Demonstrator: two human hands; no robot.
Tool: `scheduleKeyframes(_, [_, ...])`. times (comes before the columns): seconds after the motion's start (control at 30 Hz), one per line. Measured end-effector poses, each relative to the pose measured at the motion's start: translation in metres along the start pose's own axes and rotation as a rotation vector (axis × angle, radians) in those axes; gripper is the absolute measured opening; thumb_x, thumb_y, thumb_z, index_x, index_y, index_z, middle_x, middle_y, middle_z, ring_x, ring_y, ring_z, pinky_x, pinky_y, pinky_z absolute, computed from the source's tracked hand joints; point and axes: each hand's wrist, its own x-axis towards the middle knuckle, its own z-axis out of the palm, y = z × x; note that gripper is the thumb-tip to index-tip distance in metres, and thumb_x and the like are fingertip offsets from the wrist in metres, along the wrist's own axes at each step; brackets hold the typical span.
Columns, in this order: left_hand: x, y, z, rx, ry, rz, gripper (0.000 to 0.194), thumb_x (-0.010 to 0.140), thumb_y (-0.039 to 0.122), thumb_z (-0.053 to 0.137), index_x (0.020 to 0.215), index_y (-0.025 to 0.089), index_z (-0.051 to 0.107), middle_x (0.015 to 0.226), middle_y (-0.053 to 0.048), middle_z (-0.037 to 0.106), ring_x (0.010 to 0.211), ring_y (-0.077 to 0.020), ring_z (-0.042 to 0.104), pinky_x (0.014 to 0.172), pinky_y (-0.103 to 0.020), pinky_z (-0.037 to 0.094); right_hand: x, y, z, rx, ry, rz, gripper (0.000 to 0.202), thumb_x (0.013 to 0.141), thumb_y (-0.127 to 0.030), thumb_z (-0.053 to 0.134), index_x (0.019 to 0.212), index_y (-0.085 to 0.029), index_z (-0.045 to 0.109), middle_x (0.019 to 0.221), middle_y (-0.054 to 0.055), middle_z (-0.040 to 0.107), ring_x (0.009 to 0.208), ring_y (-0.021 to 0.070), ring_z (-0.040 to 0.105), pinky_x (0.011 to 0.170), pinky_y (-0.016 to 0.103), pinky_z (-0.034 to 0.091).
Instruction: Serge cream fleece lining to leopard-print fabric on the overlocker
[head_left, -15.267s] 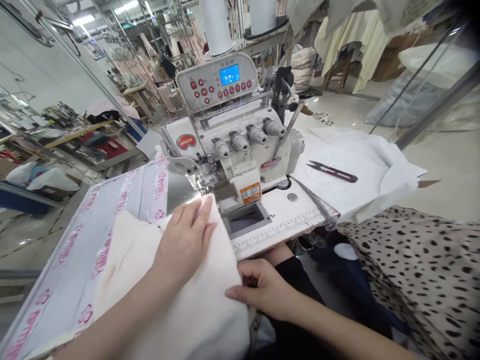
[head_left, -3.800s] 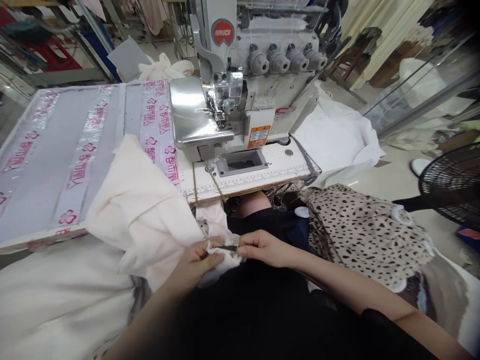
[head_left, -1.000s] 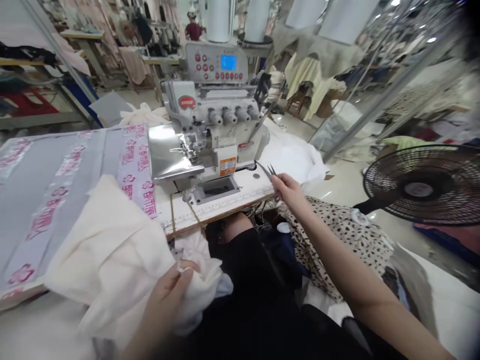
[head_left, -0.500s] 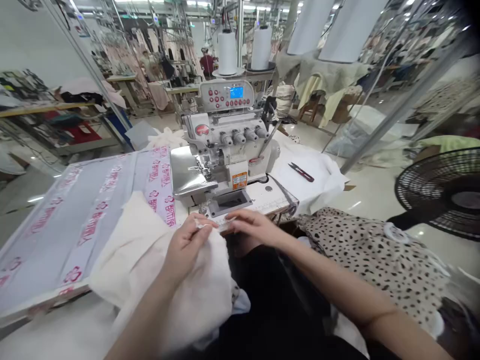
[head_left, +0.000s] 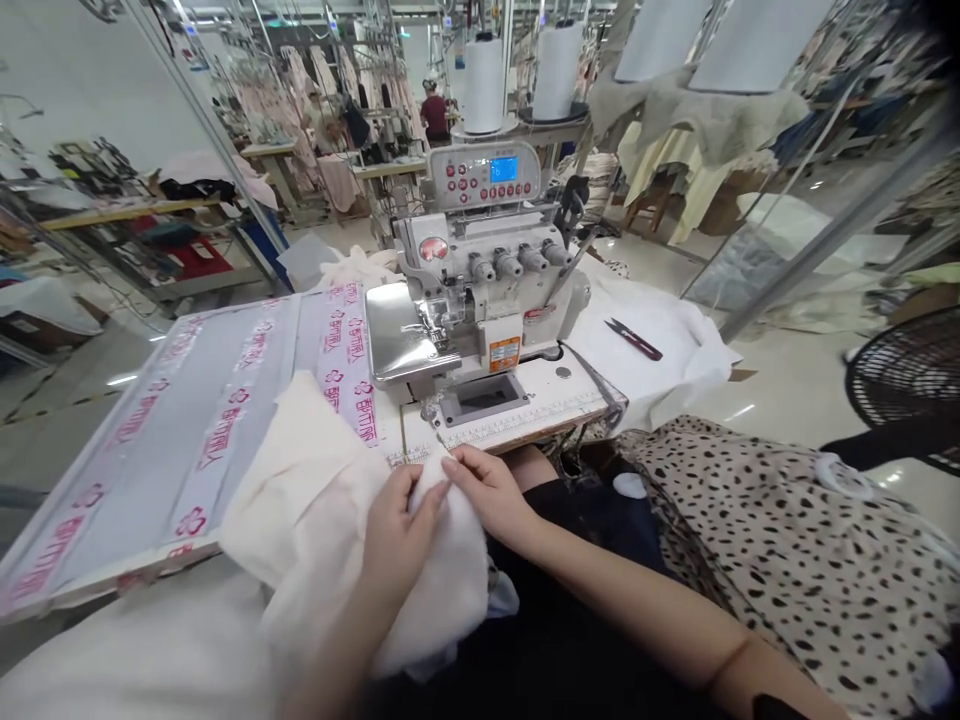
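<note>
A cream-white piece of fabric (head_left: 322, 500) drapes over the table's front edge and across my lap. My left hand (head_left: 401, 525) pinches it near its upper edge, thumb on top. Right beside it, my right hand (head_left: 487, 490) grips the same edge between thumb and fingers. Both hands are just in front of the overlock sewing machine (head_left: 487, 290), below its ruler-marked front plate, and the fabric is apart from the presser foot. The fingertips under the cloth are partly hidden.
Dark red thread snips (head_left: 634, 340) lie on white cloth (head_left: 667, 300) right of the machine. Printed plastic film (head_left: 247, 370) covers the table at left. Spotted fabric (head_left: 787, 520) hangs at my right, near a black fan (head_left: 915, 360). Thread cones (head_left: 484, 85) stand behind; a person (head_left: 433, 112) is farther back.
My right hand has come in close to the left and now holds the fabric edge. The view has swung slightly left, so the machine appears farther right.
</note>
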Motion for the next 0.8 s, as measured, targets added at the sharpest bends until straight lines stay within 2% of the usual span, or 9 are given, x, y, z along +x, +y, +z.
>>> scheduleKeyframes(0.13, [0.003,-0.004,-0.007,0.171,0.052,0.264,0.016,0.085,0.029,0.048,0.082,0.016,0.056,0.073,-0.001,0.055,0.070,-0.0133,0.053,0.066,-0.025,0.042,-0.004,-0.002,0.001,0.031,-0.025,0.043,0.035,0.078,-0.049,0.055,0.070,-0.015,0.052,0.061,-0.003,0.044,0.057,0.0084,0.037,0.053,0.020,0.032])
scheduleKeyframes(0.23, [0.007,-0.007,-0.018,0.252,0.005,0.415,0.015,0.085,0.026,0.048,0.084,0.016,0.059,0.073,-0.002,0.060,0.070,-0.0134,0.056,0.066,-0.024,0.042,-0.004,-0.007,-0.005,0.068,-0.102,0.101,0.037,0.071,-0.052,0.061,0.073,-0.015,0.054,0.062,-0.003,0.046,0.055,0.0078,0.039,0.052,0.020,0.032])
scheduleKeyframes(0.3, [0.012,-0.007,-0.031,0.269,-0.054,0.446,0.017,0.085,0.028,0.048,0.083,0.016,0.061,0.073,-0.002,0.062,0.069,-0.0133,0.057,0.064,-0.023,0.042,-0.003,-0.010,-0.013,0.050,-0.211,0.143,0.039,0.068,-0.052,0.064,0.076,-0.014,0.057,0.061,-0.004,0.047,0.053,0.0070,0.038,0.050,0.019,0.032])
scheduleKeyframes(0.4, [0.018,-0.004,-0.062,0.251,-0.275,0.334,0.023,0.085,0.034,0.048,0.075,0.018,0.062,0.069,0.000,0.062,0.065,-0.0123,0.056,0.060,-0.021,0.040,0.001,-0.011,-0.031,-0.170,-0.417,0.078,0.030,0.072,-0.044,0.063,0.077,-0.014,0.062,0.059,-0.003,0.051,0.053,0.0077,0.042,0.053,0.020,0.034])
scheduleKeyframes(0.47, [0.018,-0.004,-0.089,0.191,-0.386,0.190,0.027,0.083,0.037,0.049,0.066,0.019,0.059,0.064,0.001,0.060,0.061,-0.0119,0.054,0.057,-0.021,0.040,0.004,-0.008,-0.046,-0.413,-0.452,-0.042,0.020,0.077,-0.034,0.059,0.074,-0.015,0.063,0.064,-0.001,0.057,0.059,0.0101,0.048,0.059,0.021,0.037])
scheduleKeyframes(0.5, [0.017,-0.004,-0.102,0.128,-0.368,0.110,0.028,0.082,0.039,0.050,0.063,0.018,0.058,0.062,0.001,0.058,0.059,-0.0119,0.053,0.055,-0.021,0.039,0.005,-0.006,-0.053,-0.514,-0.424,-0.084,0.016,0.078,-0.030,0.058,0.072,-0.016,0.063,0.066,0.000,0.058,0.062,0.0111,0.050,0.062,0.022,0.037])
scheduleKeyframes(0.6, [0.009,-0.004,-0.129,-0.075,-0.145,-0.127,0.025,0.078,0.042,0.053,0.069,0.019,0.055,0.061,0.002,0.056,0.056,-0.0127,0.050,0.050,-0.021,0.038,0.004,0.001,-0.067,-0.640,-0.256,-0.088,0.016,0.080,-0.027,0.053,0.070,-0.016,0.058,0.062,0.000,0.055,0.059,0.0110,0.047,0.059,0.022,0.035])
scheduleKeyframes(0.67, [0.005,0.002,-0.126,-0.095,-0.159,-0.163,0.023,0.077,0.042,0.054,0.075,0.019,0.054,0.064,0.002,0.056,0.060,-0.0137,0.051,0.052,-0.021,0.040,0.002,0.004,-0.066,-0.629,-0.186,-0.080,0.019,0.083,-0.029,0.048,0.070,-0.016,0.054,0.062,-0.001,0.050,0.058,0.0104,0.044,0.057,0.022,0.034])
scheduleKeyframes(0.8, [0.004,0.027,-0.081,-0.070,-0.473,-0.017,0.019,0.079,0.038,0.053,0.083,0.020,0.055,0.074,0.000,0.058,0.069,-0.0150,0.054,0.065,-0.023,0.044,-0.002,0.000,-0.048,-0.324,-0.137,0.028,0.023,0.082,-0.038,0.048,0.071,-0.018,0.045,0.061,-0.004,0.044,0.054,0.0088,0.041,0.051,0.020,0.034])
